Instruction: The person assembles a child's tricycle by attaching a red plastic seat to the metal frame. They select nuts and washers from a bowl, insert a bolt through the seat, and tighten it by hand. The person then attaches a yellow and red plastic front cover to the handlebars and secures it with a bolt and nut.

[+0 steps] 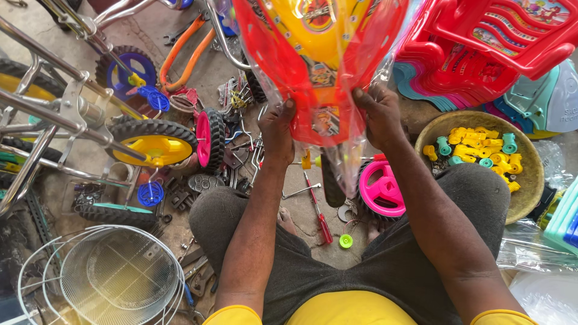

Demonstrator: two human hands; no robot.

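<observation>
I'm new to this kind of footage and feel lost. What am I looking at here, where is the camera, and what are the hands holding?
There is no machine here: the one picture comes from a camera worn on a person's head, looking down at their own arms and lap as they sit low over a concrete floor. The left hand and right hand grip the two lower edges of a red and yellow plastic panel that is wrapped in clear film, held up in front of them.

Below it, a pink wheel and a red-handled screwdriver lie on the floor. To the left are a small wheel with a yellow hub, chrome frame tubes and white wire baskets. To the right, a round basket holds yellow and teal plastic fittings, behind it stacked red plastic chairs.
</observation>
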